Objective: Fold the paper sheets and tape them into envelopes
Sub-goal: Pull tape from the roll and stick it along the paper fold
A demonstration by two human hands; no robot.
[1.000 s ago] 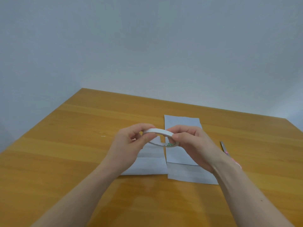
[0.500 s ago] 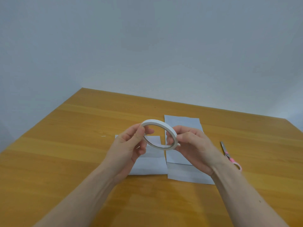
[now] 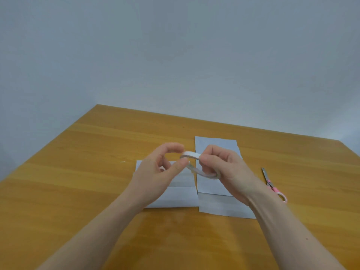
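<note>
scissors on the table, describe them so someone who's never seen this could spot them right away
On the wooden table, look past the right hand, right of the two folded white paper sheets. The small pink-handled metal scissors lie flat there, blades pointing away. They are the only pink thing, and the only metal one.

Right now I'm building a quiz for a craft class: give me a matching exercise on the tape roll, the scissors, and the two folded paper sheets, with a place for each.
Things:
1. tape roll
2. scissors
3. left paper sheet
4. right paper sheet

Places:
A. on the table, right of both sheets
B. lying flat, reaching farthest toward the wall
C. held in the air between the left hand and right hand
D. lying flat, partly under the left hand

Pairs: 1-C, 2-A, 3-D, 4-B
</note>
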